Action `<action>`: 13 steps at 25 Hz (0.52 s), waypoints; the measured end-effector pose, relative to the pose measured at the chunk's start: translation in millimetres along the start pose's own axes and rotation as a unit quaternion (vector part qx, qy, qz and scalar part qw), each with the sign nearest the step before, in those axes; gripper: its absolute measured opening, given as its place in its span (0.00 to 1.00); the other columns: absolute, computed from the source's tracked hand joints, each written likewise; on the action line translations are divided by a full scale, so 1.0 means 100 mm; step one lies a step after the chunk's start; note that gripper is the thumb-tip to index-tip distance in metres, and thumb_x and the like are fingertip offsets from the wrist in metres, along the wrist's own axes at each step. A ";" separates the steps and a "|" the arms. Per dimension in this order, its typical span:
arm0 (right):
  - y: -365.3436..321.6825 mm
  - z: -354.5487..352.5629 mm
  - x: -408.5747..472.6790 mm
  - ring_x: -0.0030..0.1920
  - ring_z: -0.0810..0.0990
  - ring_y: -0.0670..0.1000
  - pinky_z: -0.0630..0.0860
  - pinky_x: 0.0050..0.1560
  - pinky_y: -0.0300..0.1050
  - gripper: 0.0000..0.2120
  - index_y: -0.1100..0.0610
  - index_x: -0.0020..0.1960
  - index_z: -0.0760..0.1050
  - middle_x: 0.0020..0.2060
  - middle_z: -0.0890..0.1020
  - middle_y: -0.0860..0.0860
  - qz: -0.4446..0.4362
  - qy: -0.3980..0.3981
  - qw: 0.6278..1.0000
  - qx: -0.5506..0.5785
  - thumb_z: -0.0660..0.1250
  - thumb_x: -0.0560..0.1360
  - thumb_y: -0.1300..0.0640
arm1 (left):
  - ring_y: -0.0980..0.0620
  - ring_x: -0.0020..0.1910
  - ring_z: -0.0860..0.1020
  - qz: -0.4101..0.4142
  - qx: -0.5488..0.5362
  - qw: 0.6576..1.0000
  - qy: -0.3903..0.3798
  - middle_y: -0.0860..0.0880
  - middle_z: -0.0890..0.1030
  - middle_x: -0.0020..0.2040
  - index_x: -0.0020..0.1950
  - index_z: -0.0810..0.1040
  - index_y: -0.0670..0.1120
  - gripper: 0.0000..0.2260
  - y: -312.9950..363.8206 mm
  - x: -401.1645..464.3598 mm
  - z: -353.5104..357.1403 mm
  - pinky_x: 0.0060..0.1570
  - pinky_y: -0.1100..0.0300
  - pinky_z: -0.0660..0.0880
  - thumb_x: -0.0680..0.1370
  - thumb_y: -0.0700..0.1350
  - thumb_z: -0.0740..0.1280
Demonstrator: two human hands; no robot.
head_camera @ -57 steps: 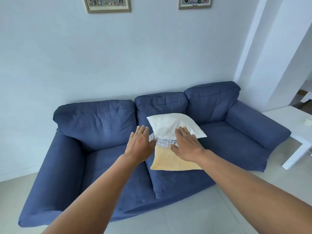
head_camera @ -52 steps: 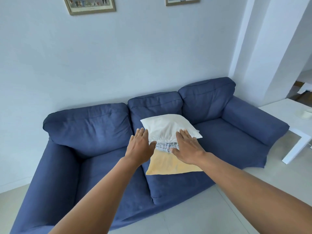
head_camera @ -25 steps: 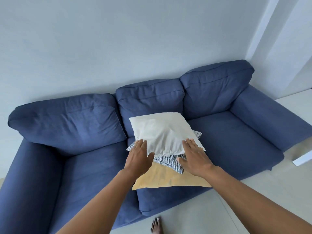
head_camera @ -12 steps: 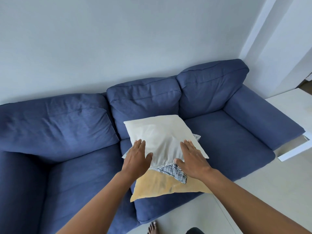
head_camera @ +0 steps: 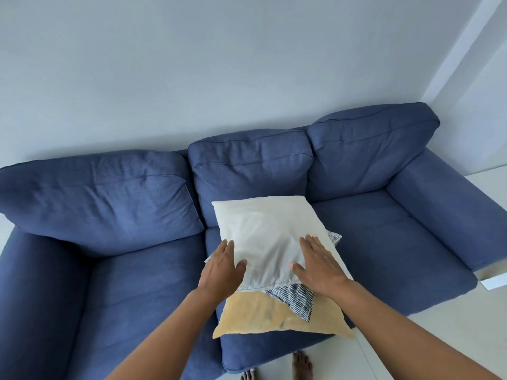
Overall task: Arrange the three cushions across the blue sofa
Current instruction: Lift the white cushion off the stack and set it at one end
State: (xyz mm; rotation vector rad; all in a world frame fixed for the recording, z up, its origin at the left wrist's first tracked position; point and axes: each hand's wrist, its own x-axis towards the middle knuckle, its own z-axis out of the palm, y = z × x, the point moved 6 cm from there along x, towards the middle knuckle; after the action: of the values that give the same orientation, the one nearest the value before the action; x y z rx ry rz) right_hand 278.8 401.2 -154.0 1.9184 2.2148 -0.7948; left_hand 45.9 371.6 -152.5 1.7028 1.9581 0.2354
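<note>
Nearest, bare toes (head_camera: 301, 364) show on the floor at the front edge of the blue sofa (head_camera: 384, 237). Just under both wrists lies the yellow cushion (head_camera: 263, 314) on the middle seat, bottom of a three-high stack. A striped cushion (head_camera: 295, 297) sits between it and the white cushion (head_camera: 263, 242) on top. The left hand (head_camera: 222, 270) and right hand (head_camera: 319, 267) lie flat, fingers spread, each grip apart and pressing the white cushion's near corners, not clamped. Beyond the fingertips rise the sofa's back pillows and the pale wall (head_camera: 219, 64).
</note>
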 end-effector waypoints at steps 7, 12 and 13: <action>0.56 0.14 0.47 0.83 0.54 0.58 0.60 0.78 0.60 0.35 0.60 0.81 0.57 0.83 0.58 0.58 0.048 -0.006 0.995 0.083 0.61 0.81 0.43 | 0.42 0.61 0.78 -0.127 -0.084 0.988 -0.032 0.46 0.78 0.64 0.65 0.73 0.42 0.18 -0.16 0.18 0.35 0.53 0.52 0.74 0.82 0.54 0.64; 1.13 0.20 0.58 0.67 0.75 0.61 0.73 0.63 0.56 0.40 0.59 0.68 0.72 0.62 0.78 0.53 0.211 0.014 0.925 0.316 0.66 0.70 0.28 | 0.47 0.55 0.77 -0.273 -0.233 0.931 -0.066 0.50 0.79 0.57 0.66 0.75 0.45 0.25 -0.28 0.21 0.63 0.51 0.55 0.71 0.76 0.60 0.71; 1.20 0.22 0.56 0.64 0.77 0.61 0.72 0.59 0.52 0.38 0.60 0.67 0.71 0.58 0.77 0.52 0.243 0.005 0.890 0.385 0.68 0.72 0.31 | 0.47 0.55 0.79 -0.290 -0.253 0.920 -0.067 0.49 0.81 0.57 0.65 0.76 0.45 0.28 -0.29 0.20 0.68 0.50 0.54 0.74 0.73 0.62 0.73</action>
State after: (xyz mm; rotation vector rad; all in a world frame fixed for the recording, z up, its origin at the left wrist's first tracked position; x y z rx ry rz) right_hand 375.3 448.8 -233.4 2.6213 1.3595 -1.7145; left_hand 53.0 371.6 -228.9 0.7538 1.9792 0.3528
